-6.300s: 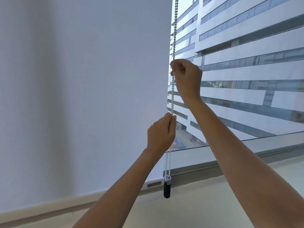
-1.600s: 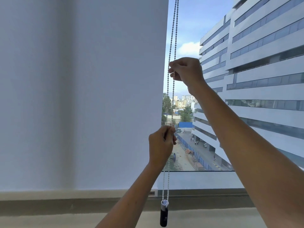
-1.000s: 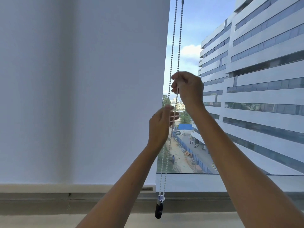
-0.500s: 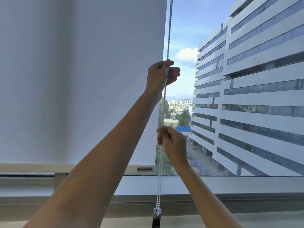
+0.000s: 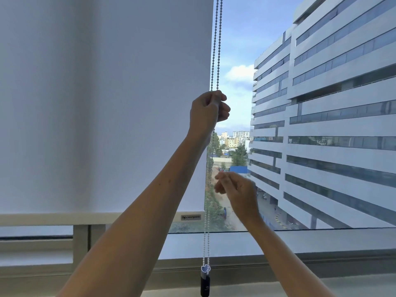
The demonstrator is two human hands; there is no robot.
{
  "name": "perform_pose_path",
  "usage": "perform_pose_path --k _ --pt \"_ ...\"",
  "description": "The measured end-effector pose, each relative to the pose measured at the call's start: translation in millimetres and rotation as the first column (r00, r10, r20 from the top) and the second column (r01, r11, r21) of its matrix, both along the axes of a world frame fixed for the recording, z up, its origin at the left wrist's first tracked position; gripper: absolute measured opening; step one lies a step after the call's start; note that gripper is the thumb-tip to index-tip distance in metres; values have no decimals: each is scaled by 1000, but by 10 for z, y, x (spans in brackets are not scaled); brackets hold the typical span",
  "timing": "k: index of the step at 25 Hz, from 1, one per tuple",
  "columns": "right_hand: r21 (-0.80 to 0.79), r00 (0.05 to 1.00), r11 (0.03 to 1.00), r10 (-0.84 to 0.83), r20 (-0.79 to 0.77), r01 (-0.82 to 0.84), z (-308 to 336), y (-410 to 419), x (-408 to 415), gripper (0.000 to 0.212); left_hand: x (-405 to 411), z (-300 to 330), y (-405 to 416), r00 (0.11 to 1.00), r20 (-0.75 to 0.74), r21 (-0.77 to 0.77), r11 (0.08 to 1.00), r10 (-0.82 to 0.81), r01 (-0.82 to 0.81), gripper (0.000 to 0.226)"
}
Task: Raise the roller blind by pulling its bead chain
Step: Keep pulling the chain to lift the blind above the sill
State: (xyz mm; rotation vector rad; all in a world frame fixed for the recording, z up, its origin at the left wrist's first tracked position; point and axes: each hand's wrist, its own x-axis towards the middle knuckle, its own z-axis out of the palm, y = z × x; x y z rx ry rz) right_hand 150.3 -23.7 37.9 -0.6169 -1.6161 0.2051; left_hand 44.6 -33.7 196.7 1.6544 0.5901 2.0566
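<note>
The white roller blind (image 5: 102, 103) covers the left of the window; its bottom bar (image 5: 64, 218) hangs a little above the lower window frame. The bead chain (image 5: 216, 50) runs down the blind's right edge to a black weight (image 5: 205, 284) near the sill. My left hand (image 5: 206, 112) is raised and closed around the chain at about mid-height. My right hand (image 5: 236, 190) is lower and just to the right of the chain, blurred, fingers loosely curled and apart, not touching the chain.
The window sill (image 5: 321, 284) runs along the bottom. Through the glass stands a large white office building (image 5: 332, 125), with a street and trees far below. A grey frame post (image 5: 81, 243) shows under the blind.
My right hand has let go of the chain and drifted right. My left hand came down a little with the chain. Since the earliest frame the blind's bottom bar has risen off the sill.
</note>
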Motion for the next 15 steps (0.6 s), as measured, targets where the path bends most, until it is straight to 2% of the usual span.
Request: perform_pose_path --k 4,6,10,13,15 --pt "81 981 996 -16 -192 32 771 -17 110 24 18 -162 -44 996 -37 14 997 78 -78 24" --pt "106 970 993 -22 -240 49 1221 -40 88 19 53 -353 -53 995 -51 9 996 88 -87 24" --pt "50 987 998 -35 -154 43 1896 -67 -6 20 108 -759 -24 997 -52 -18 998 59 -60 26" --pt "-30 998 1000 -1 -63 -1 2129 -71 -43 21 127 -1016 18 997 -58 -29 999 44 -46 25" --pt "-52 996 997 44 -72 -48 2209 -79 -57 19 148 -1181 38 997 -63 -45 998 41 -44 26"
